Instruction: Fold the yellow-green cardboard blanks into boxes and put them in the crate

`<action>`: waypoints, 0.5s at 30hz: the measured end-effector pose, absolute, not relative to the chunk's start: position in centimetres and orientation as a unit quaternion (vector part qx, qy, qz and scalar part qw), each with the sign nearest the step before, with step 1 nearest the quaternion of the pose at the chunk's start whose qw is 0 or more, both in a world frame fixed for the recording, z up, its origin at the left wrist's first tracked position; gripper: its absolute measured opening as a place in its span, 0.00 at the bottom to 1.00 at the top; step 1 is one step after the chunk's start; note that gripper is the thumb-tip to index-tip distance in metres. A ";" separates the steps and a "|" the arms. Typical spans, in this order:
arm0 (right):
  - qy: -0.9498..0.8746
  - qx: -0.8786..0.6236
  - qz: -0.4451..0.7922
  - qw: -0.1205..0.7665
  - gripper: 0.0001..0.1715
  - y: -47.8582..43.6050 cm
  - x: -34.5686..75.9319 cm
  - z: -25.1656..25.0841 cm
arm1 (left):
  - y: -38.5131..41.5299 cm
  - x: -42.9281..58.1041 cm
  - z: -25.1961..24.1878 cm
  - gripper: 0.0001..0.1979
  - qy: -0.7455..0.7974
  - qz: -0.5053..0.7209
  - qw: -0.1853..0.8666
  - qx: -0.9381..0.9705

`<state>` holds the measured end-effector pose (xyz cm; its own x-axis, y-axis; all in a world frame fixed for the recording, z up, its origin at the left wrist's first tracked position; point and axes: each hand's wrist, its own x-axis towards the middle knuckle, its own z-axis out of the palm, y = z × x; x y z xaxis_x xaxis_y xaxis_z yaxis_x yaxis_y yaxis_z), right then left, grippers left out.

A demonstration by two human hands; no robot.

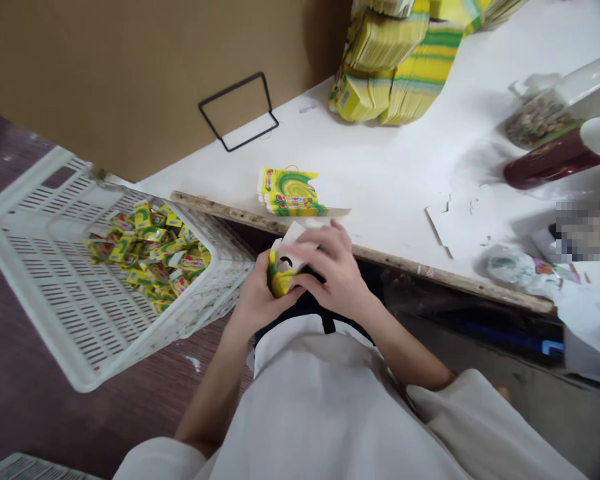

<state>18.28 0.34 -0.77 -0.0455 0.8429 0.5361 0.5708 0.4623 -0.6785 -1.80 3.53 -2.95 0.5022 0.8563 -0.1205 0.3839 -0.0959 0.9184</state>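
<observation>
A small yellow and green carton (282, 279) is held in front of my body, just off the table's front edge. My left hand (260, 297) wraps round its left side and lower part. Over its upper right side lies my right hand (333, 263), thumb against the printed face and fingers on the white flaps; these fingers are slightly blurred. A dark curved cut shows on the carton's pale inner side. Just beyond my hands, a few flat cartons (291, 192) of the same print lie on the white table (380, 173).
Left of me stands a white slotted crate (40, 267) holding many small yellow boxes (153, 250). Bundled flat cartons (400, 73) are stacked at the back. A black wire frame (240, 110) rests against a brown cardboard box (145, 73). Jars (555, 160) and paper scraps (455, 230) lie at right.
</observation>
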 end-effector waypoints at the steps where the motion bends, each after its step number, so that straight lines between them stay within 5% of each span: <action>1: -0.645 -0.523 0.170 0.531 0.29 0.3 17.9 -1.2 | 2.9 -1.1 -3.3 0.39 0.454 0.244 0.488 0.704; 3: -0.517 -0.530 0.303 0.600 0.43 0.3 17.2 -2.1 | 2.1 -0.1 -3.7 0.40 0.463 0.275 0.444 0.716; 8: -0.334 -0.385 0.706 0.491 0.40 0.4 16.4 -3.7 | 2.0 0.4 -4.1 0.38 0.397 0.322 0.331 0.793; 11: -0.363 -0.356 0.703 0.497 0.44 0.5 16.6 -4.2 | 2.2 0.0 -4.2 0.32 0.389 0.313 0.337 0.798; 15: -0.520 -0.395 0.574 0.494 0.46 0.3 17.0 -4.2 | 2.5 0.1 -5.1 0.37 0.421 0.284 0.378 0.774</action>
<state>17.03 0.35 -4.21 -0.1996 0.9779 0.0617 -0.1565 0.0303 -0.9872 0.13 2.48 -5.06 0.4847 0.8662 0.1215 0.4361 -0.3597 0.8249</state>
